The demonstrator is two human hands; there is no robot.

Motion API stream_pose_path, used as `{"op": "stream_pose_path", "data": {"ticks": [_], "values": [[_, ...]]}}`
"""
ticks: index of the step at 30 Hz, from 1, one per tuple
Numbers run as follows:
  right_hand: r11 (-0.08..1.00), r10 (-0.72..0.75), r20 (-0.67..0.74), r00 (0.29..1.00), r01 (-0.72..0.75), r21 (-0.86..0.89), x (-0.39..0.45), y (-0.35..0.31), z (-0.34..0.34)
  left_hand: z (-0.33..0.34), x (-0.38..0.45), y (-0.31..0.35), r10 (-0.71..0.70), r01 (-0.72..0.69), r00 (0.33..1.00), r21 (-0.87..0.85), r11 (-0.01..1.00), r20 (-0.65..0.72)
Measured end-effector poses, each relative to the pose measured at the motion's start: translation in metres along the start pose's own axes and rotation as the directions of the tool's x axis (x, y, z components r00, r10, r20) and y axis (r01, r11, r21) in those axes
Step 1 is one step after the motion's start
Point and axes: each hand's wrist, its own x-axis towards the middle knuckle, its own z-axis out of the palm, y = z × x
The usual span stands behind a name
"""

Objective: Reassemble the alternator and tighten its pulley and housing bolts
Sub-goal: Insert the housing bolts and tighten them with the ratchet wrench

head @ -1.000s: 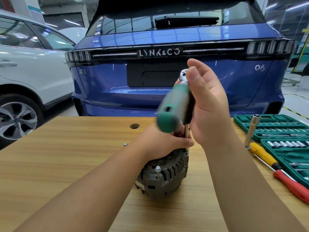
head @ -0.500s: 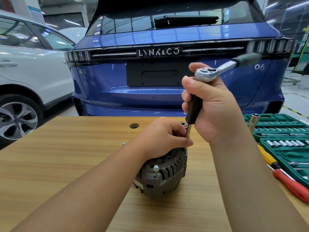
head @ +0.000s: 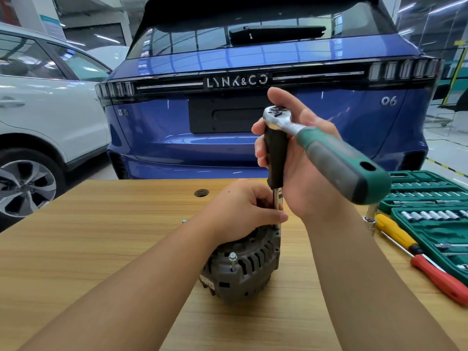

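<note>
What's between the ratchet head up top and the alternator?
In the head view, a black-handled extension bar runs from the ratchet down to the alternator.

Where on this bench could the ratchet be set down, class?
Bare wood lies left of the alternator, from the loose bolt to the near edge of the workbench. The right side is crowded: screwdrivers and the socket set case.

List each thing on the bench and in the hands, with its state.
alternator: on the bench, steadied
left hand: grips the alternator top
right hand: holds the black extension grip
ratchet: fitted on the extension, handle free
housing bolt: standing proud
socket case: open
screwdrivers: lying flat
</note>
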Motion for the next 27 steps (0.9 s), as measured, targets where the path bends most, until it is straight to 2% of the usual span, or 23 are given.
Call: {"op": "stream_pose_path", "data": {"ticks": [4,6,8,10,14,17,19,23,27], "values": [[0.998,0.0,-0.141,0.99,-0.009,-0.065,-0.003,0.002,0.011,0.001,0.0,-0.001,-0.011,0.011,1.0,-0.029,1.0,-0.005],[0.982,-0.102,-0.248,0.963,0.058,-0.179,-0.007,0.003,0.016,0.001,0.001,-0.001,0.013,-0.013,1.0,0.021,1.0,-0.003],[0.945,-0.223,-0.378,0.899,0.104,-0.309,-0.007,0.003,0.016,0.001,0.001,0.0,0.023,-0.024,1.0,0.043,0.999,0.015],[0.934,-0.237,-0.423,0.875,0.085,-0.347,-0.006,0.0,0.013,0.001,0.002,0.001,0.021,-0.021,1.0,0.04,0.999,0.017],[0.948,-0.18,-0.317,0.931,0.078,-0.309,-0.006,-0.001,0.009,0.001,0.002,0.002,0.012,-0.012,1.0,0.048,0.999,0.011],[0.892,-0.287,-0.175,0.942,0.197,-0.406,-0.006,0.006,0.016,0.0,0.001,0.001,0.03,-0.029,1.0,-0.016,0.999,0.01],[0.868,-0.337,-0.142,0.931,0.249,-0.43,-0.006,0.009,0.02,0.001,0.0,-0.001,0.055,-0.055,0.998,-0.056,0.997,0.005],[0.907,-0.305,-0.133,0.943,0.245,-0.341,-0.009,0.009,0.02,0.003,0.003,-0.008,0.062,-0.062,0.998,-0.048,0.997,-0.008],[0.991,-0.131,-0.117,0.984,0.126,-0.049,-0.01,0.004,0.015,0.006,0.008,-0.01,0.071,-0.072,0.997,-0.054,0.996,-0.009]]}}
